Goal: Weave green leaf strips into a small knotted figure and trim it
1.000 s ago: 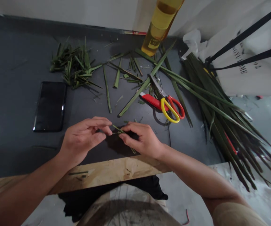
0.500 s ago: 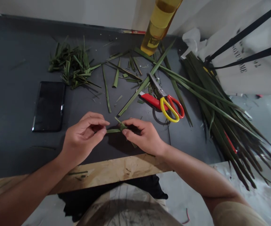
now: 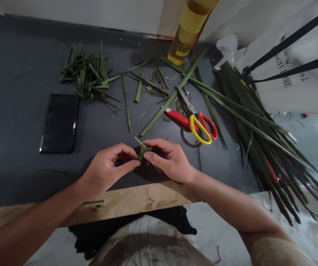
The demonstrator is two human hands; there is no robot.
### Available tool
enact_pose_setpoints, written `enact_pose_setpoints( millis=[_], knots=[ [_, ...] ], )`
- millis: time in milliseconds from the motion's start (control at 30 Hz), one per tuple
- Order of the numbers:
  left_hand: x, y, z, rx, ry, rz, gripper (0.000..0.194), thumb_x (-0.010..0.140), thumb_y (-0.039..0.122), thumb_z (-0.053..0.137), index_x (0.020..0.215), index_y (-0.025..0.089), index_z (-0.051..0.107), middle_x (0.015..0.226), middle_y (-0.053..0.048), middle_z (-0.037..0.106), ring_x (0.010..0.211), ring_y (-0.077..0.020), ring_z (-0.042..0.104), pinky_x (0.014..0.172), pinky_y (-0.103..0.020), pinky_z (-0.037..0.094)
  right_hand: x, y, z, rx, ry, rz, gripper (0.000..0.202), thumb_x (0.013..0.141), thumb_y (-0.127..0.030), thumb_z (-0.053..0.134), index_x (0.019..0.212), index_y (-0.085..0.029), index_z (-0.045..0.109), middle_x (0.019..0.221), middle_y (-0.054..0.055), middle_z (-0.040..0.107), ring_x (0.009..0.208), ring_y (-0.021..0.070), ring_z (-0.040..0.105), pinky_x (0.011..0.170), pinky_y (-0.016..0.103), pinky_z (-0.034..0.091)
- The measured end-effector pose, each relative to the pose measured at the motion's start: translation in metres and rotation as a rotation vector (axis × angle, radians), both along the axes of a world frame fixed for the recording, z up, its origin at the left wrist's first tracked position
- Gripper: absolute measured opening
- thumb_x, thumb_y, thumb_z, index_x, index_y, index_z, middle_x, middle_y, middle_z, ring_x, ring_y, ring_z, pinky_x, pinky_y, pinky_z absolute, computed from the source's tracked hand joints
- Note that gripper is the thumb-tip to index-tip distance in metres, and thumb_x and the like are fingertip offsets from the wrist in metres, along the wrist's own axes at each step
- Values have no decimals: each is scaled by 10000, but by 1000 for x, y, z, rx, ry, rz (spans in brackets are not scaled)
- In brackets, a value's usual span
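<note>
Between my hands is a small folded piece of green leaf (image 3: 142, 150), with thin strip ends sticking out above and below. My right hand (image 3: 166, 157) pinches it from the right between thumb and fingers. My left hand (image 3: 117, 159) closes on its left side, thumb and fingertips against the leaf. The fingers hide part of the fold. Beyond my right hand lie scissors (image 3: 200, 127) with one yellow and one red handle, resting across a red-handled cutter (image 3: 178, 118). A long leaf strip (image 3: 159, 116) lies just past my fingertips.
A black phone (image 3: 59, 123) lies at the left, below a heap of folded leaf pieces (image 3: 88, 75). Leaf scraps (image 3: 153, 87) are scattered mid-table. A bottle of yellow liquid (image 3: 188, 33) stands at the back. Long leaves (image 3: 253, 129) are piled at the right beside a white bag (image 3: 300, 74).
My left hand has moved right to meet the leaf piece at my right hand. The strip that stretched between the hands no longer shows. The view has shifted slightly.
</note>
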State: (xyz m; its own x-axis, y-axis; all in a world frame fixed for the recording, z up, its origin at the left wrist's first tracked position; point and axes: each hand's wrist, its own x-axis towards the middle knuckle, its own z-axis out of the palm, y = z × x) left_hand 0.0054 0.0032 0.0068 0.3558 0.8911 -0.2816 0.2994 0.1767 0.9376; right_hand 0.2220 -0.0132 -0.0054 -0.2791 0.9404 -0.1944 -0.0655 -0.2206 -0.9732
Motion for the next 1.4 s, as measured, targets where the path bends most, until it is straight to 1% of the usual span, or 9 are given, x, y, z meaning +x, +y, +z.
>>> enact_pose_setpoints(
  millis=[233, 367, 567, 800, 900, 1067, 1200, 1333, 1400],
  knots=[
    [0, -1, -1, 30, -41, 17, 203, 811, 320, 849, 926, 221, 713, 807, -5, 737, 744, -179, 713, 699, -293, 595, -4, -4, -4, 61, -2, -84, 299, 934, -408, 770, 1148, -200, 757, 980, 44, 772, 746, 128, 682, 735, 290, 615],
    [-2, 0, 1, 49, -65, 22, 227, 826, 306, 841, 991, 224, 708, 788, -5, 728, 734, -181, 717, 684, -287, 599, -4, -2, -2, -5, 63, -82, 328, 920, -445, 791, 1143, -207, 755, 918, 28, 766, 695, 126, 678, 700, 296, 615],
    [3, -2, 0, -16, -87, 24, 239, 815, 294, 821, 1003, 209, 701, 749, 5, 725, 706, -171, 713, 648, -272, 575, -5, -1, -2, -134, 189, -67, 354, 886, -465, 831, 1110, -206, 742, 808, -17, 719, 642, 115, 655, 674, 289, 591],
    [2, -3, -5, -15, -52, -6, 247, 857, 313, 800, 1074, 224, 726, 785, 16, 721, 733, -157, 694, 701, -276, 575, -4, -1, -5, -2, 35, -94, 349, 910, -433, 814, 1144, -194, 718, 896, 11, 737, 735, 116, 670, 736, 275, 586],
    [1, -4, -6, 31, -19, -10, 254, 875, 322, 785, 1108, 233, 737, 806, 13, 731, 747, -158, 701, 706, -273, 572, -3, 0, -3, -24, 0, -105, 348, 894, -457, 824, 1092, -188, 724, 893, 19, 745, 748, 122, 672, 735, 274, 584],
    [2, -8, -7, 158, 54, -21, 200, 888, 306, 763, 1072, 232, 739, 822, 6, 751, 733, -161, 711, 695, -272, 573, -4, 2, 1, -61, 20, -69, 351, 860, -459, 850, 1043, -188, 724, 802, -12, 708, 665, 96, 619, 641, 237, 545],
    [1, -9, -6, 195, 77, -51, 172, 902, 299, 753, 1060, 232, 744, 807, 8, 755, 717, -159, 709, 686, -266, 573, -4, 4, 2, -104, 79, -65, 389, 856, -524, 844, 1001, -190, 709, 733, -31, 678, 617, 96, 611, 602, 238, 542],
    [-1, -5, -4, 185, 7, -70, 89, 913, 306, 752, 953, 229, 768, 826, -16, 754, 740, -170, 702, 693, -281, 581, -3, 6, 5, -160, 182, -75, 431, 830, -556, 867, 975, -190, 690, 716, -39, 667, 606, 95, 616, 595, 236, 541],
    [-1, -4, -3, 148, -86, -5, 109, 926, 326, 744, 926, 221, 773, 877, -47, 773, 797, -192, 726, 717, -298, 601, -3, 6, 8, -195, 238, -45, 429, 824, -549, 879, 965, -191, 689, 732, -37, 671, 612, 95, 620, 602, 239, 550]
  ],
)
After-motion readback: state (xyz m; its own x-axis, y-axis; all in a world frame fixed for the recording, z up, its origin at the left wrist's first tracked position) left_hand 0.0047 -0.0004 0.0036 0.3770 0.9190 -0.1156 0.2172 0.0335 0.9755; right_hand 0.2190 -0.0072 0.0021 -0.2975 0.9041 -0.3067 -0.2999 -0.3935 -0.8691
